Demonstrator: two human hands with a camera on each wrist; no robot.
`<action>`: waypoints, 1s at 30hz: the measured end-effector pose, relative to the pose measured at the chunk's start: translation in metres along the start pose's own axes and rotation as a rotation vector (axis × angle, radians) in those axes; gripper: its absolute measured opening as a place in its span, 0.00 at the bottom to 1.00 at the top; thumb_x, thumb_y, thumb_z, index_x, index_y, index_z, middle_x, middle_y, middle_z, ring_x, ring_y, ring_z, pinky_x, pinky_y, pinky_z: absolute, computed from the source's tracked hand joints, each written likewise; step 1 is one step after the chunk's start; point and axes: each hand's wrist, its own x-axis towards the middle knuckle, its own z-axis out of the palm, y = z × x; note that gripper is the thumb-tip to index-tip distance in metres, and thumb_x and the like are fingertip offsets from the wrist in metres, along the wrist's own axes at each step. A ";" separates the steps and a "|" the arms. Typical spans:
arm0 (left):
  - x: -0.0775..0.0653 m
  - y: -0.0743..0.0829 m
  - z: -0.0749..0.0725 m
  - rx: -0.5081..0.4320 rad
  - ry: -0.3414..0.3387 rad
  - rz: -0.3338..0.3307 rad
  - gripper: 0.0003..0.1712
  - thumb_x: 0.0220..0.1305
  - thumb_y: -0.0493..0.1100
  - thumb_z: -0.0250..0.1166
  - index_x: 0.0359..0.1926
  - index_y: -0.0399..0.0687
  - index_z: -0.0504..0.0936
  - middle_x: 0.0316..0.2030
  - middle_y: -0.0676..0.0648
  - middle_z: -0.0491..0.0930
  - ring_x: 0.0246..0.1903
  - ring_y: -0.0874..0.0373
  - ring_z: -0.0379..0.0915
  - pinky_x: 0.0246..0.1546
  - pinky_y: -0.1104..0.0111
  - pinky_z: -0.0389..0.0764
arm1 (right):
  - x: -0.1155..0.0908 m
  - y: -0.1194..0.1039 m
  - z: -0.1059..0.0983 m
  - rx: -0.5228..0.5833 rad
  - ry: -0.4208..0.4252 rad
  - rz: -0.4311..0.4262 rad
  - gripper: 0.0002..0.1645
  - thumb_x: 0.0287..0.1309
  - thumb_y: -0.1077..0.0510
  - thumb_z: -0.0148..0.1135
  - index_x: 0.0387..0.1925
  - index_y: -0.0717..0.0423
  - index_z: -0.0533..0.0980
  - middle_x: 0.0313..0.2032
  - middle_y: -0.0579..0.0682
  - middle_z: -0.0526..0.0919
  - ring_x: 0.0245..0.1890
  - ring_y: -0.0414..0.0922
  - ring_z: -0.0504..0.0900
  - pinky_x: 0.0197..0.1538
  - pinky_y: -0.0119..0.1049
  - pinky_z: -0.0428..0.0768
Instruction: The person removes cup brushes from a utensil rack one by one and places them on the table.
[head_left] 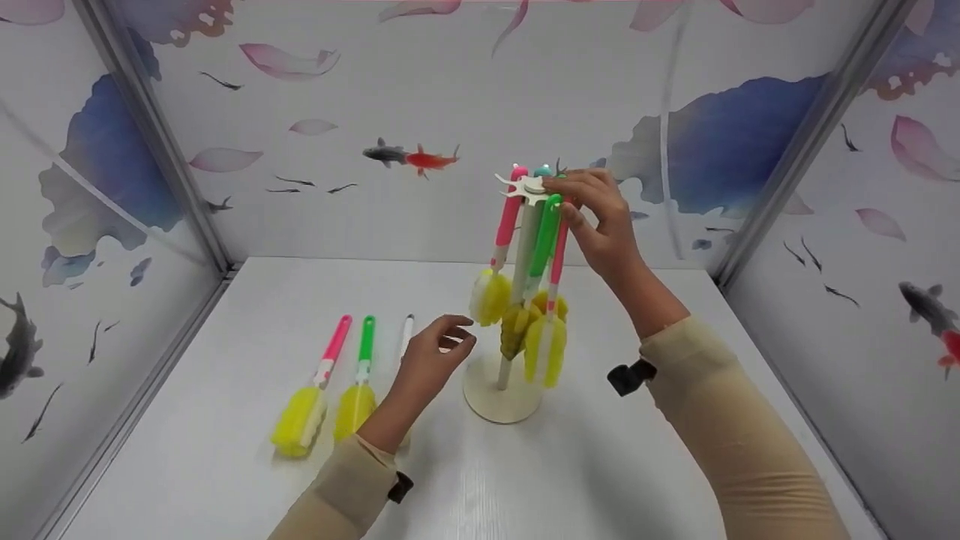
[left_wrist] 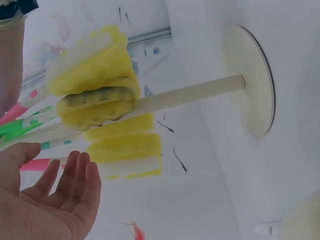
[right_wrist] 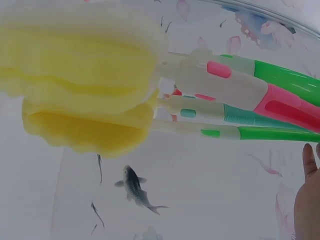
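Observation:
A cream stand [head_left: 504, 411] with a hooked rack [head_left: 531, 190] on top bears several hanging sponge cup brushes. Their handles are pink, green and teal, their heads yellow sponge. My right hand [head_left: 600, 214] grips the rack's right side, fingers over the top and thumb lower, beside the handle of a red-pink brush [head_left: 559, 251]. Only fingertips of this hand show at the right wrist view's edge, near a green handle [right_wrist: 275, 133]. My left hand [head_left: 435, 358] holds nothing; its fingers are loosely bent, left of the stand and below a hanging sponge head [head_left: 491, 298].
On the white table [head_left: 600, 465] at left lie a pink-handled brush [head_left: 300, 421] and a green-handled brush [head_left: 355, 409]. A white-handled brush [head_left: 407, 330] lies partly hidden behind my left arm. Patterned wall panels [head_left: 300, 187] with metal posts enclose the table.

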 end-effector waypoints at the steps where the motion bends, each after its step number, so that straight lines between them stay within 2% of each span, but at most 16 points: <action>1: 0.000 0.000 0.001 -0.013 0.007 0.006 0.15 0.66 0.47 0.63 0.53 0.52 0.80 0.43 0.52 0.81 0.44 0.56 0.76 0.46 0.63 0.80 | 0.000 0.000 0.000 0.000 -0.002 -0.001 0.35 0.70 0.40 0.51 0.47 0.71 0.79 0.45 0.66 0.81 0.50 0.52 0.69 0.51 0.36 0.71; 7: -0.001 0.001 0.008 -0.079 0.043 0.054 0.16 0.67 0.47 0.62 0.53 0.49 0.80 0.44 0.53 0.81 0.44 0.57 0.76 0.48 0.64 0.79 | 0.002 -0.004 0.000 -0.016 -0.009 0.002 0.32 0.69 0.42 0.53 0.47 0.70 0.79 0.44 0.64 0.81 0.48 0.49 0.69 0.43 0.31 0.71; 11: -0.001 0.004 0.012 -0.110 0.046 0.061 0.16 0.67 0.46 0.62 0.54 0.47 0.80 0.45 0.51 0.81 0.45 0.57 0.76 0.48 0.63 0.79 | 0.002 -0.006 0.001 -0.046 -0.006 0.014 0.28 0.69 0.45 0.55 0.47 0.69 0.80 0.43 0.64 0.81 0.47 0.49 0.69 0.40 0.28 0.72; 13: -0.001 0.005 0.015 -0.121 0.048 0.070 0.16 0.67 0.45 0.62 0.54 0.47 0.80 0.46 0.49 0.81 0.45 0.56 0.76 0.47 0.62 0.79 | 0.002 -0.002 0.001 -0.061 -0.008 0.018 0.27 0.68 0.46 0.57 0.46 0.68 0.80 0.43 0.64 0.82 0.46 0.49 0.69 0.39 0.28 0.72; 20: 0.002 0.004 0.023 -0.134 0.066 0.096 0.17 0.67 0.42 0.63 0.54 0.43 0.79 0.45 0.50 0.81 0.45 0.56 0.77 0.47 0.62 0.79 | -0.005 0.025 0.001 -0.138 -0.028 0.049 0.19 0.65 0.48 0.61 0.51 0.54 0.83 0.45 0.49 0.83 0.47 0.45 0.69 0.37 0.30 0.72; 30: 0.002 0.004 0.028 -0.147 0.081 0.117 0.17 0.67 0.42 0.63 0.54 0.43 0.79 0.47 0.49 0.79 0.47 0.55 0.76 0.48 0.63 0.79 | -0.002 0.018 0.006 -0.207 0.021 0.036 0.13 0.60 0.58 0.66 0.46 0.54 0.84 0.41 0.48 0.84 0.41 0.44 0.69 0.33 0.29 0.71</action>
